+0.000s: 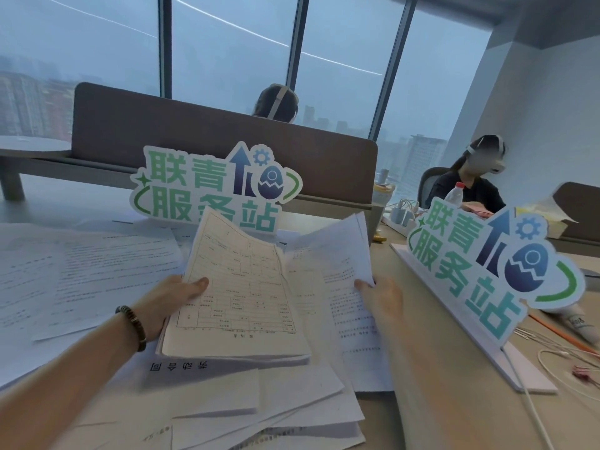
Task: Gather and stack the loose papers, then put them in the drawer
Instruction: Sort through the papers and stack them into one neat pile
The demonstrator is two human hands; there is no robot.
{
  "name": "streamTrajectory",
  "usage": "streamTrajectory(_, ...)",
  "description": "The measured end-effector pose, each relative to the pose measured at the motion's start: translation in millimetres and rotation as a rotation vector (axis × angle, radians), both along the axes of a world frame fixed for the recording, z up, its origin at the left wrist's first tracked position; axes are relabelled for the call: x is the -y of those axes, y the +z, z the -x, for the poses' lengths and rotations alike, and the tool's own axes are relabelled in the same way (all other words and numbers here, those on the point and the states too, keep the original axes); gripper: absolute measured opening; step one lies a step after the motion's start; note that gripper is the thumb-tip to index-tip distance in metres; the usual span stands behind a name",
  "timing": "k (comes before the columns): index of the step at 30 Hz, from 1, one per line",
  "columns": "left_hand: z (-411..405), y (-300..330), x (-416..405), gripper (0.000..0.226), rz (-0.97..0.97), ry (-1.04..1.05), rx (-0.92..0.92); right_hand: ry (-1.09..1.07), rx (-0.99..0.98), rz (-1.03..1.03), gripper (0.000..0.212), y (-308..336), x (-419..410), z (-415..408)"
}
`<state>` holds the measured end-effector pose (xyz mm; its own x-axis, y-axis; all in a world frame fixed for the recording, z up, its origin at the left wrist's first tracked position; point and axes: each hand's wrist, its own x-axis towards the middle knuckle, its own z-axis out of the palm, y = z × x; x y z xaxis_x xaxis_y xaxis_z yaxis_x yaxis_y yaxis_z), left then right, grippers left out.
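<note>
My left hand (168,303) grips a stack of papers (240,293) by its left edge, thumb on top; the top sheet is a cream form with a printed table. My right hand (380,297) holds a few white printed sheets (334,254) by their right edge, lifted beside the stack. More loose papers (259,404) lie scattered on the desk below my hands, and others (81,264) spread across the left of the desk. No drawer is in view.
A green and blue cut-out sign (214,186) stands behind the papers, and a second one (487,271) stands on a white base at right. Cables and an orange pen (558,336) lie at far right. A brown desk divider (194,134) rises behind; two people sit beyond.
</note>
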<state>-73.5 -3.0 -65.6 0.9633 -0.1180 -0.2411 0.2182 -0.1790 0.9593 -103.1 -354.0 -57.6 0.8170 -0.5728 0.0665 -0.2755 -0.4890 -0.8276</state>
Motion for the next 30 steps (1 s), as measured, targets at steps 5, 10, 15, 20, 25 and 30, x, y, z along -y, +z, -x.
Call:
streamTrajectory(5, 1, 1, -3, 0.021, 0.050, -0.004, -0.018, 0.067, -0.192, -0.032, 0.026, 6, 4, -4)
streamTrajectory(10, 3, -1, -4, 0.023, 0.036, -0.030, -0.031, 0.117, -0.228, -0.201, 0.029, 14, 10, -2)
streamTrajectory(15, 1, -2, -5, 0.024, 0.057, -0.028, -0.047, 0.079, -0.153, -0.212, 0.029, 9, 8, -2)
streamTrajectory(20, 3, 0, -5, 0.022, 0.075, -0.026, -0.055, 0.196, -0.210, -0.215, 0.031, 26, 9, -3)
streamTrajectory(25, 7, 2, -1, 0.021, 0.073, -0.034, -0.049, 0.301, -0.168, -0.262, 0.040, 55, 14, 0)
streamTrajectory(30, 5, 3, -5, 0.028, 0.068, -0.008, -0.060, 0.325, 0.195, -0.447, 0.031, 108, 4, 14)
